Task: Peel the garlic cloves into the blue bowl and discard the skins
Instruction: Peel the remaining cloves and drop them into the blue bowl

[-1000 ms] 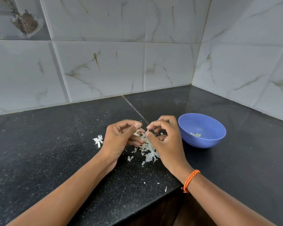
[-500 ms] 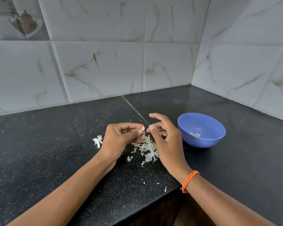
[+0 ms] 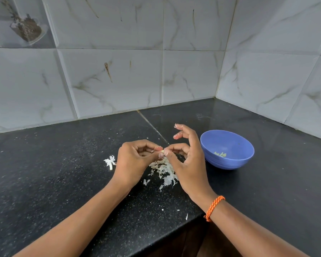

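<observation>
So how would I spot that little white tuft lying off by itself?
Start at the black counter and find the left hand. Just to its left lies a small white tuft of garlic skin, alone. The big skin pile sits between the hands instead.

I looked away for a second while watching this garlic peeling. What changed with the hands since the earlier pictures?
The right hand has opened out: a second ago its fingers were all curled in, now two point up and away while thumb and forefinger pinch at the clove. The left hand still pinches the clove over the skins. The bowl and the stray skin stayed put.
</observation>
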Tool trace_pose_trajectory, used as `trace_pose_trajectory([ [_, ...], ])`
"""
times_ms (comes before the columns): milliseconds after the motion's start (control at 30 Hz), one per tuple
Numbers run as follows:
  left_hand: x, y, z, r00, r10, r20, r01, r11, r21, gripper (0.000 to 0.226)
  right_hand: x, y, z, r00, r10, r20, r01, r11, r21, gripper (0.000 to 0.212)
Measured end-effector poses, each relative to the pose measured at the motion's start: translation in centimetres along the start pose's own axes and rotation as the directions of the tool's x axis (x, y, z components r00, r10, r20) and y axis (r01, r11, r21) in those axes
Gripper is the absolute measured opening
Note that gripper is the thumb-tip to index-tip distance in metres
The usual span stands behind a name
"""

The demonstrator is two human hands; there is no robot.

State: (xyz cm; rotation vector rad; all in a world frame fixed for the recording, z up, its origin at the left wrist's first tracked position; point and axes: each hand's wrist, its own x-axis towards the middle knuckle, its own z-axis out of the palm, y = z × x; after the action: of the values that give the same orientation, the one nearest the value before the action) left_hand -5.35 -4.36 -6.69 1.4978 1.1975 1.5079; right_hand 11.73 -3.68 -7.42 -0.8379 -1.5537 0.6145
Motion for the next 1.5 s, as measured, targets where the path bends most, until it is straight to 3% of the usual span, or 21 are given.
trace_pose_trajectory([
  [233, -0.3, 0.5, -0.2, 1.000, 0.005, -0.017, -0.006, 0.998, -0.065, 0.015, 0.2, -0.3, 0.0, 1.000, -0.001, 0.006, 0.001, 0.999, 0.036, 0.070],
  [633, -0.5, 0.8, -0.1, 0.997, -0.035, 0.066, 0.041, 0.995, -0.094, 0.012, 0.5, -0.4, -0.4, 0.998, 0.052, 0.028, -0.055, 0.991, 0.123, 0.063],
  [767, -0.4, 0.6, -0.2, 0.999, -0.046, 0.028, 0.049, 0.995, -0.090, 0.011, 1.5, -1.5, -1.2, 1.000, -0.016, 0.024, 0.015, 1.000, 0.025, 0.062],
  [933, 0.2, -0.4, -0.9, 0.998, 0.034, -0.047, -0.025, 0.982, 0.186, 0.013, 4.7, -3.1, -3.7, 0.993, -0.116, 0.008, 0.116, 0.982, -0.152, 0.058],
  [1100, 0.3, -0.8, -0.9, 0.997, 0.056, -0.059, -0.041, 0.973, 0.229, 0.033, 7.6, -1.8, -8.3, 0.999, 0.033, -0.004, -0.032, 0.937, -0.347, 0.058],
  [1200, 0.5, -0.7, -1.2, 0.996, 0.072, -0.057, -0.050, 0.948, 0.313, 0.029, 8.0, -1.2, -10.3, 0.990, 0.142, -0.025, -0.139, 0.889, -0.436, 0.058],
  [1300, 0.6, -0.5, -1.4, 0.996, 0.075, -0.056, -0.051, 0.936, 0.347, 0.021, 7.9, -0.8, -10.9, 0.986, 0.167, -0.021, -0.156, 0.858, -0.489, 0.060],
  [1500, 0.9, -0.1, -1.7, 0.996, 0.073, -0.060, -0.050, 0.947, 0.316, 0.010, 7.8, -1.2, -9.6, 0.997, 0.054, -0.057, -0.075, 0.885, -0.459, 0.022],
])
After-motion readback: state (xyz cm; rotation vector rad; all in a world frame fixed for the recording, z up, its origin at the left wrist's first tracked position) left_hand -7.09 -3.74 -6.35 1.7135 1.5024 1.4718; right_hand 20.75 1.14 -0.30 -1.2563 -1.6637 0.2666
